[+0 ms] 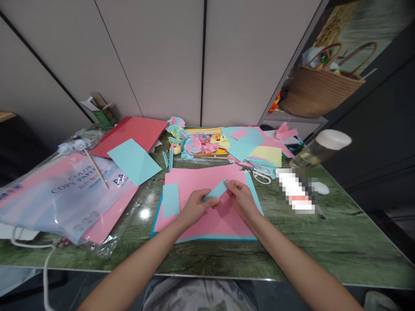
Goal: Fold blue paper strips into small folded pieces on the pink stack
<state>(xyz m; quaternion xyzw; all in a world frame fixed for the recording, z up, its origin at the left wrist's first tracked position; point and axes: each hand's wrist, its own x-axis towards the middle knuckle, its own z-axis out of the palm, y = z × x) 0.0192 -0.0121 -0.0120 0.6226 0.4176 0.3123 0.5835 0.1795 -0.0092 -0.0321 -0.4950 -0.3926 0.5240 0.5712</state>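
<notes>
Between my two hands is a narrow light-blue strip of paper point(215, 191), tilted up to the right above a pink sheet point(201, 224). My left hand point(198, 204) pinches its lower left end between thumb and fingers. At the upper right end, the fingertips of my right hand point(241, 198) are closed on it. A light-blue paper rectangle point(170, 200) lies on the left part of the pink sheet. Blue sheets show along the edges beneath the pink one.
Paper flowers point(193, 145) and paper scraps point(246, 142) lie at the back, with white-handled scissors point(262, 176) nearby. A bottle point(319, 147) stands at right. A plastic copy-paper pack point(71, 190), a red sheet point(129, 131) and a light-blue sheet point(134, 161) lie left.
</notes>
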